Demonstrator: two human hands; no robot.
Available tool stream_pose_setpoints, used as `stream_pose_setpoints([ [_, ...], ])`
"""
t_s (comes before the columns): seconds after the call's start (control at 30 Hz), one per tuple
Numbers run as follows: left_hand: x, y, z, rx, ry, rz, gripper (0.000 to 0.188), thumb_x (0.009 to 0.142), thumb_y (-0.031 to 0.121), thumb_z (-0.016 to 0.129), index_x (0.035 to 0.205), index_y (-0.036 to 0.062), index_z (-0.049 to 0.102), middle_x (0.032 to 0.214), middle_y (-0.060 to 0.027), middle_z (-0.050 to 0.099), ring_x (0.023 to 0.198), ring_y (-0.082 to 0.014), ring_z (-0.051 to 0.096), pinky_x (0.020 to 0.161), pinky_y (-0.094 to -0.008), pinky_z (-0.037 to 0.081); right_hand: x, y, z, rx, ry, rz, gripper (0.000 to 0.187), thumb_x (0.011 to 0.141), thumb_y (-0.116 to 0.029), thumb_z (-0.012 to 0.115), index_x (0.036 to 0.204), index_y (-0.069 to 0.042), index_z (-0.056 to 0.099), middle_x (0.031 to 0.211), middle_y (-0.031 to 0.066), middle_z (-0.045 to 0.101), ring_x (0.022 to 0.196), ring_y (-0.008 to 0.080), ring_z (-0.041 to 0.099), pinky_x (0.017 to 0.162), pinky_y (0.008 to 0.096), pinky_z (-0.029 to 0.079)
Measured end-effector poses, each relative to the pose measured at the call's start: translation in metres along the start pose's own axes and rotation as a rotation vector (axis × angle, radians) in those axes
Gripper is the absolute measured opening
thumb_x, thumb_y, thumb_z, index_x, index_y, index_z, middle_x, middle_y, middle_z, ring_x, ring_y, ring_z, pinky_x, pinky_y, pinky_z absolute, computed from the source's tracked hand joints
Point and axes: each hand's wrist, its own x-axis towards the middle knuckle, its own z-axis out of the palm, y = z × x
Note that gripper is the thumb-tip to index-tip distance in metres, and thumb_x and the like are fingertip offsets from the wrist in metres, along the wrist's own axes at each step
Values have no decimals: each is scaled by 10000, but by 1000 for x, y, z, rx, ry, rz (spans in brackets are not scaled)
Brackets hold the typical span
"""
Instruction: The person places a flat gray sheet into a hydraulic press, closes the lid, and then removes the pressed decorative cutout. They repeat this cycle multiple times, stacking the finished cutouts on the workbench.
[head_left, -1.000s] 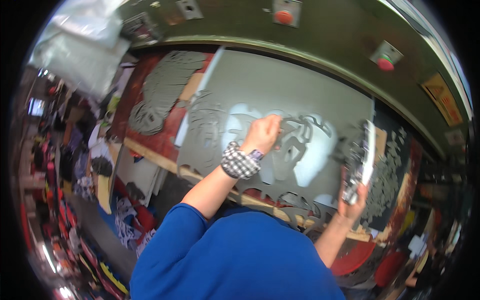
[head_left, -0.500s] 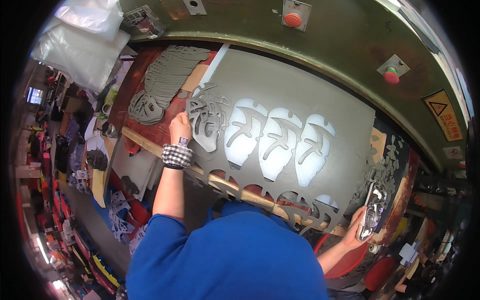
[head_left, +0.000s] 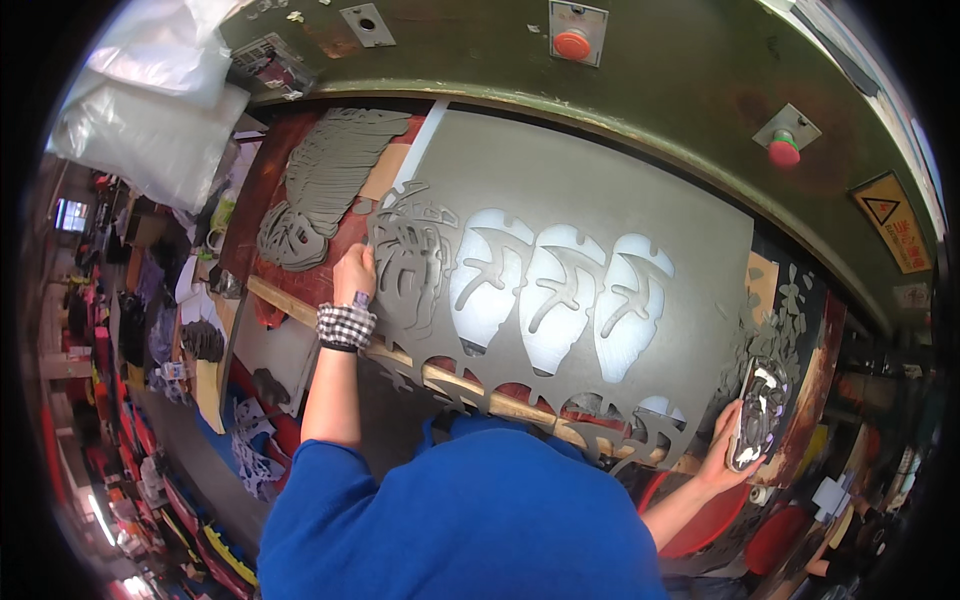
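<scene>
A grey sheet (head_left: 585, 160) lies across the work table, with three shoe-shaped openings through which a pale board (head_left: 565, 345) shows. At its left side sits a small stack of grey cut pieces (head_left: 410, 265) with slots in them. My left hand (head_left: 354, 272) is closed at the left edge of these pieces, its fingertips partly hidden. Off the sheet's right edge, my right hand (head_left: 722, 458) holds a shiny metal cutting die (head_left: 762, 415) by its near left side, tilted up.
A large pile of grey cut pieces (head_left: 340, 160) lies at the far left on the red surface. Small grey scraps (head_left: 785, 330) are heaped at the right. Above the table's far edge hangs a green machine beam (head_left: 660, 90) with red buttons. A wooden strip (head_left: 490, 398) runs along the near edge.
The whole view has shifted slightly. My left hand stays at the grey pieces, which look a little displaced. The die in my right hand has turned, showing more of its inside.
</scene>
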Motion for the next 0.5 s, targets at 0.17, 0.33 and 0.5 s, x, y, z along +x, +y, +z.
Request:
stream_pose_setpoints([
  [0.17, -3, -7, 1, 211, -1, 110, 244, 929, 243, 533, 856, 13, 570, 789, -261, 632, 789, -458, 611, 675, -543, 483, -2, 0, 4, -109, -11, 10, 835, 787, -234, 716, 1442, 13, 261, 1468, 263, 201, 1350, 472, 134, 1151, 551, 246],
  [0.33, -1, 44, -35, 500, -51, 30, 214, 878, 248, 622, 948, 48, 597, 879, -196, 673, 815, -392, 651, 679, -466, 523, -21, 9, -5, -602, -96, -235, 766, 863, -318, 637, 1448, -4, 254, 1440, 291, 271, 1335, 505, 230, 1131, 562, 277],
  [0.5, -14, 166, 14, -208, -43, 639, 434, 832, 144, 689, 1227, 29, 552, 1154, -179, 613, 1067, -303, 607, 907, -378, 491, -38, 28, 5, -1122, -364, -385, 797, 860, -304, 646, 1453, 32, 232, 1400, 191, 424, 1259, 399, 455, 1117, 552, 283],
])
